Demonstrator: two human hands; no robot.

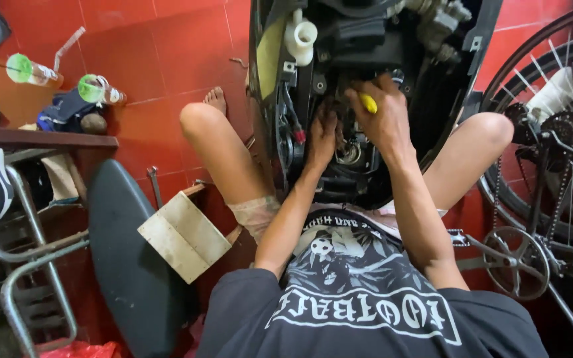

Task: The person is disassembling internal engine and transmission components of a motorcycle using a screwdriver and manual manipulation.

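Person's sitting on the red tile floor (167, 53), both hands inside the opened black scooter engine bay (359, 99). Right hand (382, 113) is wrapped tight round a yellow-handled tool (368, 103); left hand (323, 136) presses beside it, grip hard to tell.

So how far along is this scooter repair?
The scooter body already lies open, its inner parts bare. In hand: the right hand grips a yellow-handled tool while the left hand reaches into the works. The panels are not yet back on.

black short-sleeved t-shirt (366, 305), white lettering, white ball-and-leaf graphic; pale patterned shorts (254, 213); feet bare.
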